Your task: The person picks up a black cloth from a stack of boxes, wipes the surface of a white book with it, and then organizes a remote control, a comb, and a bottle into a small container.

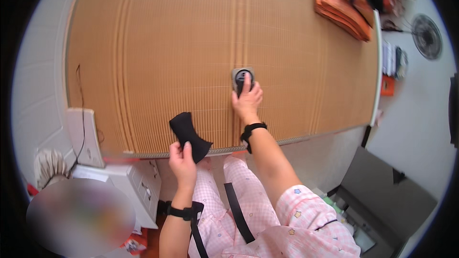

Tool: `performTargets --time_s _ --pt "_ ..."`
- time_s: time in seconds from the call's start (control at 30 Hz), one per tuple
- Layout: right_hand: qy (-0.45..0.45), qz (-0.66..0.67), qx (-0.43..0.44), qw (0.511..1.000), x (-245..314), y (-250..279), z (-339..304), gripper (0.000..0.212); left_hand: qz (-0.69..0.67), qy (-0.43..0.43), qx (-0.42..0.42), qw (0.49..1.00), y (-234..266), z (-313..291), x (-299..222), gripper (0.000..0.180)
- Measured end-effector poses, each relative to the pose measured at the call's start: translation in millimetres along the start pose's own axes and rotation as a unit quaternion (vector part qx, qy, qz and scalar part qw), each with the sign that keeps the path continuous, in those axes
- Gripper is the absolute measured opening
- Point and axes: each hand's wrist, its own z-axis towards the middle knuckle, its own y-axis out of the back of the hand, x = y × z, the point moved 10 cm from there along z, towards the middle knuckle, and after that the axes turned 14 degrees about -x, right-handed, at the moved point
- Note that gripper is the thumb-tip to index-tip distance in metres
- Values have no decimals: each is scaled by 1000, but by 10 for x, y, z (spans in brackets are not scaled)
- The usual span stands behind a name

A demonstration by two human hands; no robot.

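Observation:
My left hand (pixel 181 160) pinches the lower edge of a curved piece of black cloth (pixel 183 126), broad at both ends and narrower in the middle. The cloth hangs over the near edge of the bed mat (pixel 177 43). Farther in on the mat, my right hand (pixel 247 101) grips the near end of a phone (pixel 236 73). The phone has a pale grey case and a large round black camera ring, and its back faces up. My index finger reaches onto that ring; the phone's near part is hidden under the hand.
Folded orange cloth (pixel 340 12) is stacked at the mat's far right corner. A white drawer cabinet (pixel 138 184) stands at the near left, with a thin dark cable (pixel 81 91) above it. Off to the right are a fan (pixel 427 37) and a dark grey panel (pixel 382 200).

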Motion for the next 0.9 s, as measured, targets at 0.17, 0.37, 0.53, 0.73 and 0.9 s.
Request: performTargets --time_s 0.17,0.37,0.53,0.73,0.9 --pt "52 28 12 998 154 77 120 86 -24 26 -28 999 -143 -256 -118 15" --pt "-80 248 77 962 -83 91 330 99 -15 16 -47 999 -285 -380 -28 15" --pt "-295 514 272 758 -143 66 190 91 -44 9 -74 996 -354 -405 -44 15" --pt "-401 579 360 612 -393 39 -112 78 -23 -2 -64 998 -534 -451 -37 15" --pt "-454 597 433 501 -328 74 -346 72 14 -28 -59 998 -564 -488 -160 16"
